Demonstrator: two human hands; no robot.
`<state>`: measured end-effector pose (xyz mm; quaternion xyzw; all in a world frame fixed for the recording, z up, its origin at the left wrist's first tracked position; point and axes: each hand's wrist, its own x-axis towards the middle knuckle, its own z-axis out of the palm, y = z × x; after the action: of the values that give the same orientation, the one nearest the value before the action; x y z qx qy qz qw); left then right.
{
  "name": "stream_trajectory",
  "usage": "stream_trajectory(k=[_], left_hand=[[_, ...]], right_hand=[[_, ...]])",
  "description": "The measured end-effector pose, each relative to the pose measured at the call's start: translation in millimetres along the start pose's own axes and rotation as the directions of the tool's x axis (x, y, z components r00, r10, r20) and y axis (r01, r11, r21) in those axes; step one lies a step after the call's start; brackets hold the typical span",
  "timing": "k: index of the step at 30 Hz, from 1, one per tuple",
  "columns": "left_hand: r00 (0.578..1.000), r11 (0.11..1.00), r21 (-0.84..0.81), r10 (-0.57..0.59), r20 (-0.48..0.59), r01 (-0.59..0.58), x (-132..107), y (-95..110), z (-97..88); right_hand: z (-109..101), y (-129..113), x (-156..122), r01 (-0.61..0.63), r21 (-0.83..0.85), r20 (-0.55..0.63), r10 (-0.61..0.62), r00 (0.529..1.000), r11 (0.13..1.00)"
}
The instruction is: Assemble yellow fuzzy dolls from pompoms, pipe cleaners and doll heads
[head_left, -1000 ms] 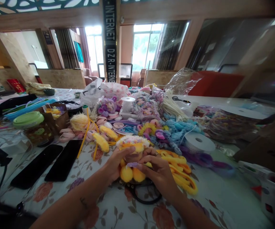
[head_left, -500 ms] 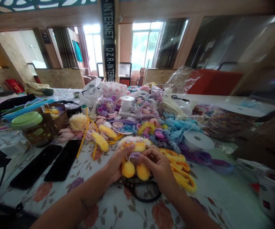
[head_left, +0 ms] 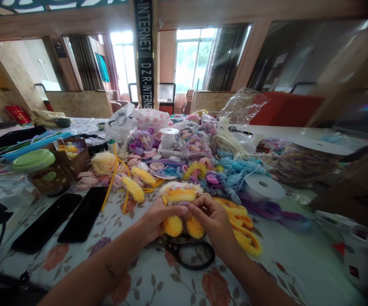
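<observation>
2 dark phones (head_left: 46, 223) lie side by side on the flowered tablecloth (head_left: 133, 225) at the left of my feed, and moving right I pass loose yellow tufts (head_left: 133, 189). Now the left hand (head_left: 155, 216): it's curled around the left side of a yellow plush piece (head_left: 180, 196), thumb pressing across its front. That piece sits low at centre, just above the black scissor handle (head_left: 172, 246), with 2 round yellow pompoms (head_left: 173, 226) showing beneath the fingers. I judge it feather-light, soft and squashy, unlikely to slip, though the pompoms could tug loose. I'd hold it by the thicker body, never by those balls. A small purple bit (head_left: 182, 204) peeks out at the thumbs; it looks thin, so I'd favour a fingertip pinch there. Over to the right hand (head_left: 214, 216): thumb and fingers close on the plush piece's right side, but I can't tell whether they also grip the purple bit. Just beyond, fuzzy yellow strips (head_left: 247, 244) lie looped.
</observation>
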<state>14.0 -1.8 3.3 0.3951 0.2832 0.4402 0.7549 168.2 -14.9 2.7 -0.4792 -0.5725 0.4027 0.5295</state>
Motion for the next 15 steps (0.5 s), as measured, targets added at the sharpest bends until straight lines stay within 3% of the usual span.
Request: stream_trajectory(k=[10, 15], left_hand=[[1.0, 1.0, 0.012, 0.021, 0.004, -0.021, -1.0, 3.1, 1.1], [1.0, 1.0, -0.007, -0.003, 0.016, 0.003, -1.2, 7.4, -1.4]], right_hand=[[-0.4, -0.7, -2.1, 0.036, 0.017, -0.009, -0.036, 0.999, 0.999], [-0.8, -1.5, -0.6, -0.041, 0.095, 0.02, 0.039, 0.999, 0.995]])
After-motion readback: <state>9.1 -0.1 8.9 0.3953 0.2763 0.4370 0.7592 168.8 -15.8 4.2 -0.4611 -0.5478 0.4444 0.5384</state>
